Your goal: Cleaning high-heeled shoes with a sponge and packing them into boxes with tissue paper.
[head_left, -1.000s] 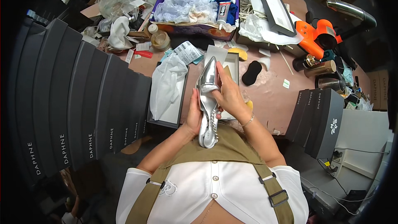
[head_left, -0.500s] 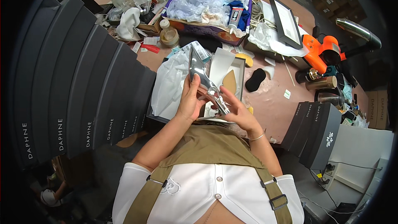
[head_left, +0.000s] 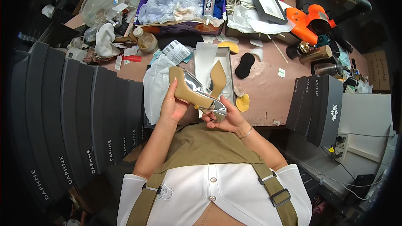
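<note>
Stacked dark boxes (head_left: 79,117) walling nine o'clock, open shoebox (head_left: 226,65) and white wrapping (head_left: 157,86) crowding twelve, bare pink tabletop (head_left: 268,96) at two o'clock, seemingly passable, more boxes (head_left: 318,104) blocking three.

Two hands (head_left: 173,106) (head_left: 228,119) are seen, with one silver shoe (head_left: 197,94) held between them. One open shoebox (head_left: 228,60), one black insole (head_left: 244,65), one glue tube (head_left: 208,5) and one orange tool (head_left: 307,21) are counted on the worktop (head_left: 268,92).
</note>
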The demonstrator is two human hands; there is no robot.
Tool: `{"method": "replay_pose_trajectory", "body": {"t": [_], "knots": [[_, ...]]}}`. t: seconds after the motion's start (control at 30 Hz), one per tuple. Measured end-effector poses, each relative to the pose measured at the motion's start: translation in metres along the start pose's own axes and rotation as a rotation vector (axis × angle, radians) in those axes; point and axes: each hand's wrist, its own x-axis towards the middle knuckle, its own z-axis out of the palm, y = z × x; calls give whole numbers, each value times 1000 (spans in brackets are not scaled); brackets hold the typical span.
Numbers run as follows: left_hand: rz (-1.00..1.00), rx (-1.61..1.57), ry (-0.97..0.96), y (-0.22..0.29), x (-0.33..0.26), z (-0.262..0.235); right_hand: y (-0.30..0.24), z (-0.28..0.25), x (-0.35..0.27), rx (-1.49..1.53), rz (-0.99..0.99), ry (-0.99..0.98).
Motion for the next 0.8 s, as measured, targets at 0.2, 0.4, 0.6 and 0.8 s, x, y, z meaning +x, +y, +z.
{"method": "replay_pose_trajectory", "body": {"t": [0.2, 0.4, 0.6, 0.8], "knots": [[-33, 57, 1, 2, -2, 4, 11, 0, -1, 44, -57, 9], [49, 111, -22, -6, -1, 8, 11, -6, -8, 116, -66, 87], [-7, 122, 119, -18, 5, 0, 2, -19, -7, 205, 18, 55], [11, 15, 130, -18, 8, -10, -8, -20, 5, 121, 103, 32]]}}
